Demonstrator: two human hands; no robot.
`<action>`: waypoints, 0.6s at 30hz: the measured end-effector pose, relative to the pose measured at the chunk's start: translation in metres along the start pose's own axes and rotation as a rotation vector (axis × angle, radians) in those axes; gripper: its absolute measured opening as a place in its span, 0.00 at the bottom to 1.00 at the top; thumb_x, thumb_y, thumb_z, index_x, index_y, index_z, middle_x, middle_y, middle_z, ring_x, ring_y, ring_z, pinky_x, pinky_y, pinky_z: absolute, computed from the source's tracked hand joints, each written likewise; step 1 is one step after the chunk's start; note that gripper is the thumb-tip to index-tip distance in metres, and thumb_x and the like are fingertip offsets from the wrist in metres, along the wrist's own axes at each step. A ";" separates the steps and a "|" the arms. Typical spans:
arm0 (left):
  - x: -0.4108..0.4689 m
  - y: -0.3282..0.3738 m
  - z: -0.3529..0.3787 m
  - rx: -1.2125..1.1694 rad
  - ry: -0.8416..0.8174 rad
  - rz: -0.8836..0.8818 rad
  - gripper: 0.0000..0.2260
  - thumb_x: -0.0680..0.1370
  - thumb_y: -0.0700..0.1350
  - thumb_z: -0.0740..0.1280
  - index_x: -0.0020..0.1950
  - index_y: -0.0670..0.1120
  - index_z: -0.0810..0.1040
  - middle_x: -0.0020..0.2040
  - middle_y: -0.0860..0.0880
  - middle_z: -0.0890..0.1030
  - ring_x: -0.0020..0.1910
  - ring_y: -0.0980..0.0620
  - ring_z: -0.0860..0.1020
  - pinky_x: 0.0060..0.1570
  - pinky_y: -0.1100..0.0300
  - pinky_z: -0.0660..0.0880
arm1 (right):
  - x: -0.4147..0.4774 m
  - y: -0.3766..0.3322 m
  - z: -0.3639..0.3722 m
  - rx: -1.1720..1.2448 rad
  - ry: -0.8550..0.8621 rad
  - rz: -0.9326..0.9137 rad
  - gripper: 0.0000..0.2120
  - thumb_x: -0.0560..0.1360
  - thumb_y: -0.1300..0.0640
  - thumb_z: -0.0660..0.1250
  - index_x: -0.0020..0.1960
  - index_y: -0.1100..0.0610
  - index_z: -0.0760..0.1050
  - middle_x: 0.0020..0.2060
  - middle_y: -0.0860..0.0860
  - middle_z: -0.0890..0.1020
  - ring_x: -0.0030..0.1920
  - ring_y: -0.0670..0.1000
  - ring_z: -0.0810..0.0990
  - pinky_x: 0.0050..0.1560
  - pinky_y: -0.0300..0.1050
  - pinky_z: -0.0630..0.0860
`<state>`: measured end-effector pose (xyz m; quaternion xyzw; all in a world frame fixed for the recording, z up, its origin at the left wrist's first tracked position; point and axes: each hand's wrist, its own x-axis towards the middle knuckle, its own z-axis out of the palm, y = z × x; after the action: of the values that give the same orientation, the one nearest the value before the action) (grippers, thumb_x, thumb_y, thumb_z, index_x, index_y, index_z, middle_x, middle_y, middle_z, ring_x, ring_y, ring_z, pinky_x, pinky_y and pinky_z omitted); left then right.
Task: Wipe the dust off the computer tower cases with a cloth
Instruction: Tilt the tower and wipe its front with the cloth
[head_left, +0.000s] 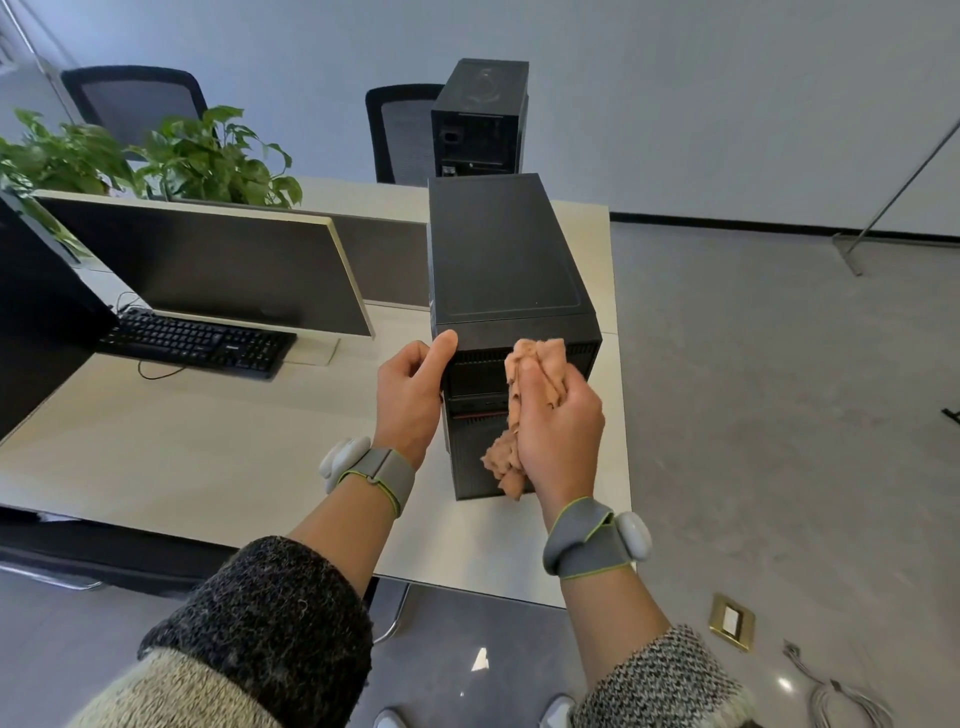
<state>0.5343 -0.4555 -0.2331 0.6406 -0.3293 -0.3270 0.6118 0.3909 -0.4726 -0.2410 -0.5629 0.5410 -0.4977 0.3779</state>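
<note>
Gripping a crumpled peach cloth (537, 364), the right hand (558, 431) presses it against the black computer tower case (504, 260); the left hand (408, 395) clasps its top corner, fingers curled.

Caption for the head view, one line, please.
Right hand presses a bunched pink cloth against the front of the near tower while the left hand holds its top corner.

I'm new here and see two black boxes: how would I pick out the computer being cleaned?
Start at the long pale desk. At its right-hand end stands a tall black computer tower case. Unlike the other black tower farther back, this one has a crumpled peach cloth held against its front and a left hand at its corner.
</note>
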 end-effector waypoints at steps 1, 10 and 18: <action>0.000 0.000 -0.001 -0.001 -0.004 0.001 0.18 0.83 0.57 0.66 0.41 0.45 0.75 0.39 0.45 0.76 0.44 0.50 0.77 0.46 0.53 0.77 | -0.003 0.010 0.002 -0.004 -0.032 0.063 0.11 0.84 0.45 0.66 0.48 0.50 0.80 0.40 0.44 0.83 0.45 0.43 0.82 0.45 0.39 0.80; -0.001 -0.001 0.000 0.028 0.017 -0.009 0.23 0.83 0.57 0.64 0.49 0.36 0.78 0.47 0.35 0.79 0.47 0.49 0.79 0.49 0.51 0.79 | 0.000 -0.001 -0.010 0.017 0.003 0.017 0.15 0.85 0.42 0.64 0.50 0.52 0.80 0.40 0.45 0.82 0.43 0.44 0.82 0.39 0.33 0.78; -0.005 0.004 -0.001 0.032 0.005 -0.013 0.18 0.84 0.55 0.64 0.44 0.42 0.77 0.40 0.44 0.76 0.43 0.52 0.76 0.45 0.54 0.76 | -0.006 0.036 -0.009 -0.013 -0.112 0.260 0.10 0.85 0.44 0.64 0.52 0.48 0.80 0.48 0.48 0.85 0.53 0.53 0.84 0.59 0.52 0.82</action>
<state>0.5323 -0.4511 -0.2293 0.6532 -0.3286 -0.3242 0.6002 0.3738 -0.4698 -0.2749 -0.5173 0.5905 -0.4092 0.4650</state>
